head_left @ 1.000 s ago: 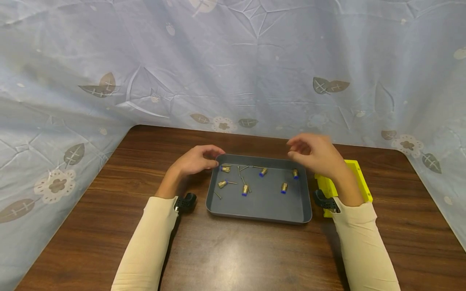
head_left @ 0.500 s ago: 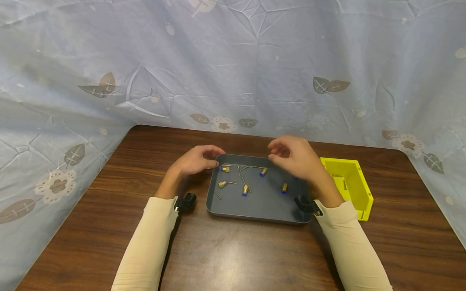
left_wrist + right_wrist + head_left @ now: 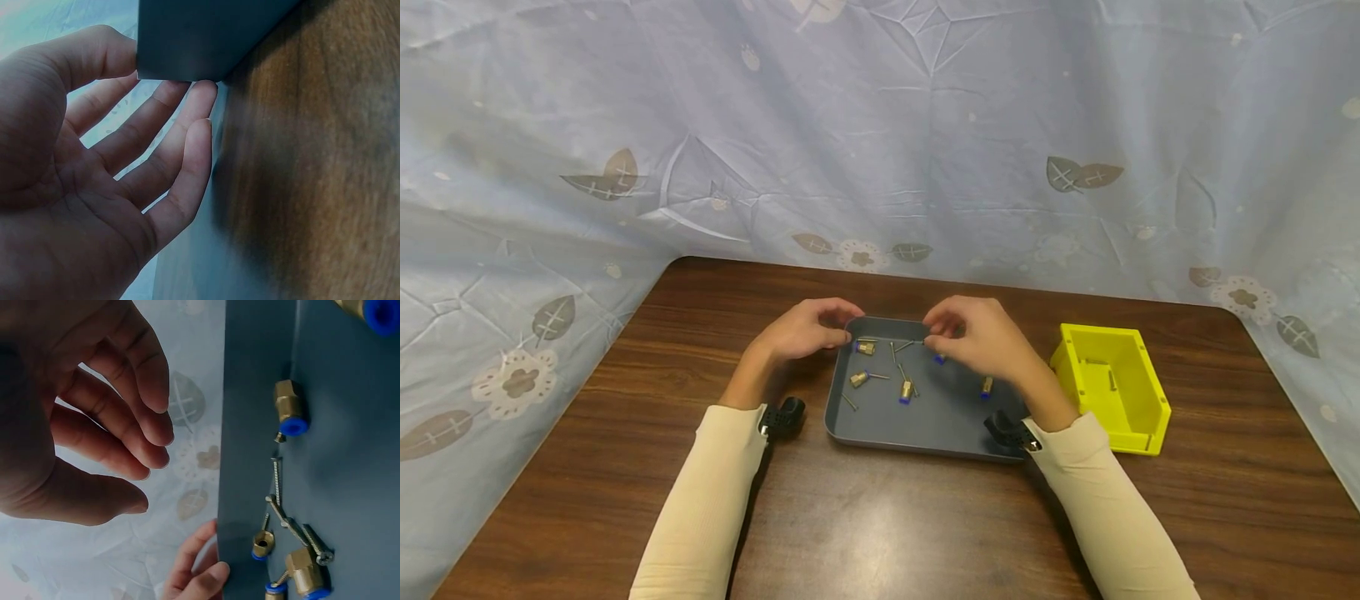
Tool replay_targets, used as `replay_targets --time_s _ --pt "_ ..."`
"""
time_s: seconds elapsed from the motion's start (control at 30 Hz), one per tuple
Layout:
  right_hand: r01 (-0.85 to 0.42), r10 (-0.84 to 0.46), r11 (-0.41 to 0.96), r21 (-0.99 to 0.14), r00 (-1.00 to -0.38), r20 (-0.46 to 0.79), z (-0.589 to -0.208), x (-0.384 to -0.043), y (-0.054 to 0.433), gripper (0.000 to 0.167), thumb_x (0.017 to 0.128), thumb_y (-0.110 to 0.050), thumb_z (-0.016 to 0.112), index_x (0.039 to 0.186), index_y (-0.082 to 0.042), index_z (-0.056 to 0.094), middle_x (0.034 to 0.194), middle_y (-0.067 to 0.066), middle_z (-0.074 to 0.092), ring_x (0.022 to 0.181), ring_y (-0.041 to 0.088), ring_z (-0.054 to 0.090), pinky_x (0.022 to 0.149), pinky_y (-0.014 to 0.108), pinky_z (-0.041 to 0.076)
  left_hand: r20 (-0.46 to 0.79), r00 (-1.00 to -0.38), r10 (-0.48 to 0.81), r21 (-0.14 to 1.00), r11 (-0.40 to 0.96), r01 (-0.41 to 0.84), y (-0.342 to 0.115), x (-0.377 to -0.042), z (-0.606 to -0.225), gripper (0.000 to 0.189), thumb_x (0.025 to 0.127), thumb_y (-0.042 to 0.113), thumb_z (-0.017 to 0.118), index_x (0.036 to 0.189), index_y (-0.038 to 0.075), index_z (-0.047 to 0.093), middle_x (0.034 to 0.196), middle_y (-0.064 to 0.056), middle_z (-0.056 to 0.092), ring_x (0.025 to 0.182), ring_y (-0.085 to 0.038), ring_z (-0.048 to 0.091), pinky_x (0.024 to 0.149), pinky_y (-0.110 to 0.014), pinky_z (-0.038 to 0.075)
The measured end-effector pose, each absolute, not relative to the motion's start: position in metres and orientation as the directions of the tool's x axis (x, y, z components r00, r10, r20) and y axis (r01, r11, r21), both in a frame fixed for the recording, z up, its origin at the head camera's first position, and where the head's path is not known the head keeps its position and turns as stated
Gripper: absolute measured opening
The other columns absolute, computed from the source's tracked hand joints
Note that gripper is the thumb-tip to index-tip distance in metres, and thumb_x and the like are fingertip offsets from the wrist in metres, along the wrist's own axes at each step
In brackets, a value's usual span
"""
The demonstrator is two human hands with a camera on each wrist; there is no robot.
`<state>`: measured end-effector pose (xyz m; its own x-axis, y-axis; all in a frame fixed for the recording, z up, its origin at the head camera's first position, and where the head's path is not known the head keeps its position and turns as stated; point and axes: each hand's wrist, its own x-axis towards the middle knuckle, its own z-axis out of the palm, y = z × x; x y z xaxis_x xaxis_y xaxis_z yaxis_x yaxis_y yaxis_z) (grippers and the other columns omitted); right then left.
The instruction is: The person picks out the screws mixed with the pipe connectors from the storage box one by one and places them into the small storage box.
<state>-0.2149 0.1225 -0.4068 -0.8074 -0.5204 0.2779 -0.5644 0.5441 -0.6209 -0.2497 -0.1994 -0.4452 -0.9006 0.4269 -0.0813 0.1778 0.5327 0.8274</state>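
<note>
The right hand hangs, fingers apart from thumb, beside a dark tray of blue-collared brass fittings and screws; the left hand touches its edge.

The tray looks smooth and matt, the fittings and screws metal, the bin plastic, the wood-grain tabletop glossy.

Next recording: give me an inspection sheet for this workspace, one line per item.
Surface: wood-grain table, glare on the near side.
Job's things: gray tray with brass fittings and screws; yellow bin at its right, holding small pieces, too small to identify.
Clutter: nothing seen.
Hands: left hand touches the tray's far left corner; right hand is near its far edge, fingers loosely curled, holding nothing.
Cables: nothing seen.
Surroundings: patterned cloth behind and beside the table.
</note>
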Motion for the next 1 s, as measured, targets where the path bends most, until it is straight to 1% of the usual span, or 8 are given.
replay_targets --time_s 0.13,0.4,0.7,0.8,1.0 --pt "-0.581 -0.541 0.542 -0.607 -0.794 0.278 -0.41 -0.215 0.117 0.02 0.093 -0.008 0.085 0.11 0.0 0.079 0.094 0.002 0.076 0.086 0.02 0.071 0.081 0.041 0.058 -0.084 -0.9 0.427 0.831 0.528 0.173 -0.199 -0.249 -0.443 0.043 0.101 0.008 0.071 0.143 0.008 0.07 0.141 -0.02 0.065 0.124 -0.033 0.06 0.089 -0.038 0.056" --pt "-0.593 -0.586 0.537 -0.601 -0.774 0.24 -0.412 -0.213 0.111 0.016 0.092 -0.007 0.086 0.106 -0.002 0.08 0.089 -0.001 0.075 0.083 0.016 0.07 0.079 0.038 0.058 -0.091 -0.907 0.411 0.834 0.528 0.156 -0.199 -0.249 -0.441 0.043 0.1 0.008 0.072 0.142 0.009 0.071 0.137 -0.017 0.068 0.118 -0.032 0.062 0.089 -0.039 0.056" --pt "-0.568 -0.592 0.566 -0.598 -0.784 0.184 -0.417 -0.214 0.109 0.017 0.093 -0.01 0.087 0.107 -0.002 0.081 0.088 -0.004 0.074 0.083 0.014 0.068 0.079 0.036 0.058 -0.097 -0.901 0.422 0.835 0.528 0.157 -0.198 -0.25 -0.442 0.043 0.101 0.009 0.071 0.144 0.008 0.069 0.136 -0.017 0.068 0.116 -0.031 0.064 0.089 -0.039 0.057" --pt "-0.556 -0.594 0.576 -0.599 -0.788 0.161 -0.419 -0.215 0.108 0.017 0.093 -0.01 0.087 0.107 -0.002 0.081 0.087 -0.004 0.074 0.083 0.013 0.068 0.078 0.035 0.058 -0.097 -0.9 0.426 0.837 0.524 0.157 -0.198 -0.25 -0.444 0.043 0.101 0.01 0.071 0.144 0.008 0.069 0.137 -0.018 0.067 0.116 -0.031 0.063 0.089 -0.039 0.057" --pt "-0.537 -0.593 0.587 -0.607 -0.795 0.129 -0.419 -0.218 0.104 0.015 0.093 -0.01 0.086 0.105 -0.002 0.083 0.086 -0.005 0.076 0.08 0.012 0.069 0.075 0.034 0.058 -0.086 -0.901 0.426 0.841 0.516 0.164 -0.199 -0.249 -0.445 0.043 0.101 0.009 0.072 0.144 0.008 0.07 0.137 -0.017 0.067 0.123 -0.032 0.061 0.091 -0.041 0.056"
